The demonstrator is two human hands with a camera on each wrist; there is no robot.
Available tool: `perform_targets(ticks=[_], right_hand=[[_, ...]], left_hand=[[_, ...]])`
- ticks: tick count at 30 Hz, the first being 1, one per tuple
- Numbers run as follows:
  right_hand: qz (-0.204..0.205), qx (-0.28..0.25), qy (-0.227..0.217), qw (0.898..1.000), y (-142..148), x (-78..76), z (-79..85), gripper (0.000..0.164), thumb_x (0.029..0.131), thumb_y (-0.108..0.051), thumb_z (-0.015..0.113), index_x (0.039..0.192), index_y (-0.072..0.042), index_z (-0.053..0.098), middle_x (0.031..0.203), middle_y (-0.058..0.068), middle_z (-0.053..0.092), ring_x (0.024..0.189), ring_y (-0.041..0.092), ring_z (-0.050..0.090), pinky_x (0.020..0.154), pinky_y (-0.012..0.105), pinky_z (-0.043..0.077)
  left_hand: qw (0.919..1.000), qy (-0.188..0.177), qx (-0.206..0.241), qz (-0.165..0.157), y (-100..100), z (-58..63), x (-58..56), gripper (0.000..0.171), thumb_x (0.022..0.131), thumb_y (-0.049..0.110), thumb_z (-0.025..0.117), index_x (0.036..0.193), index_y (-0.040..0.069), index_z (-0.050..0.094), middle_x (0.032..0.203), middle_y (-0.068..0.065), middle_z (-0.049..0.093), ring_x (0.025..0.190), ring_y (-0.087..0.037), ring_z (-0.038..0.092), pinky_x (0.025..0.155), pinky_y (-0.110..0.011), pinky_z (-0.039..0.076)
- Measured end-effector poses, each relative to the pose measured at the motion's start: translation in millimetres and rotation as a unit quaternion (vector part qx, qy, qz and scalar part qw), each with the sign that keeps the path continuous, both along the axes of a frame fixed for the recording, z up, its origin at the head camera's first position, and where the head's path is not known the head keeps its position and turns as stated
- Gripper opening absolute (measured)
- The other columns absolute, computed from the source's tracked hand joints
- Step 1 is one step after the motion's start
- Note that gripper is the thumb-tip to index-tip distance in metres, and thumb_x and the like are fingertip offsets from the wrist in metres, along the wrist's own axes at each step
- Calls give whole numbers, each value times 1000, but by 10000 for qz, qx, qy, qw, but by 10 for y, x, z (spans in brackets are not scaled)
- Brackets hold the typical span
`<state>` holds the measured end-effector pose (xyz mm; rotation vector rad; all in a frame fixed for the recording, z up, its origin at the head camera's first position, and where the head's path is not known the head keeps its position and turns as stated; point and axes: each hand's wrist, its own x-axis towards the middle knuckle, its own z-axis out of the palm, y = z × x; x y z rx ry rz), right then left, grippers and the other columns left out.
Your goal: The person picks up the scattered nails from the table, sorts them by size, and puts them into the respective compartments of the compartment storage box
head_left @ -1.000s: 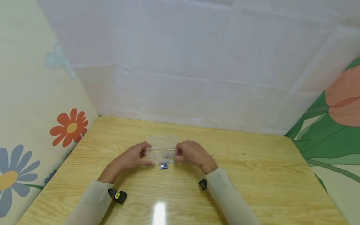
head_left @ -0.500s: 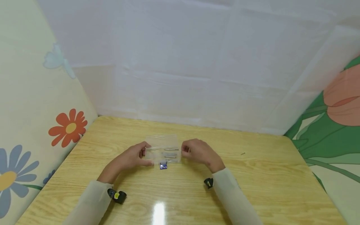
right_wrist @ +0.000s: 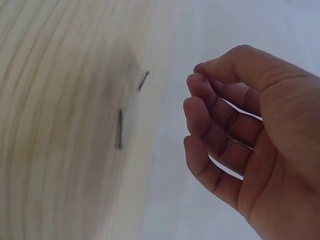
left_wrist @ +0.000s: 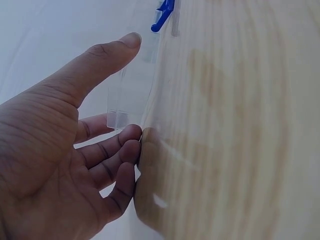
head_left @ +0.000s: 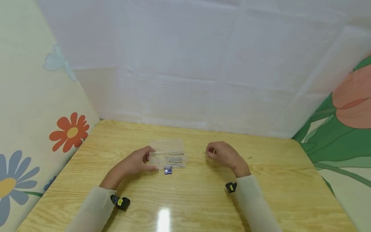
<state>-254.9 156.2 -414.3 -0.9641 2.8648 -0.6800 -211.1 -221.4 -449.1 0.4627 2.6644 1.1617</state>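
A creased white sheet backs a glossy wood-grain table, where a patch of light gleams in the foreground. A red flower, a blue-gray bloom and a pale butterfly-like figure decorate the left side; a coral flower with green leaves fills the right.

Pale cream sleeves on me, and look: my black left wrist camera wears a yellow patch (bright little thing!), my black right wrist camera a yellow streak.
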Motion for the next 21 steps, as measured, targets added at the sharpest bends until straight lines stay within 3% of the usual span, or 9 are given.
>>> perform_targets(ticks=[21], right_hand=[[-570, 553, -186, 9967, 364, 4, -165, 10, 97, -11, 66, 94, -15, 74, 92, -6, 70, 85, 13, 64, 81, 39, 54]], left_hand=[[10000, 19, -23, -6, 1, 5, 3, 72, 81, 31, 91, 133, -4, 55, 92, -7, 50, 82, -22, 46, 73, -39, 41]])
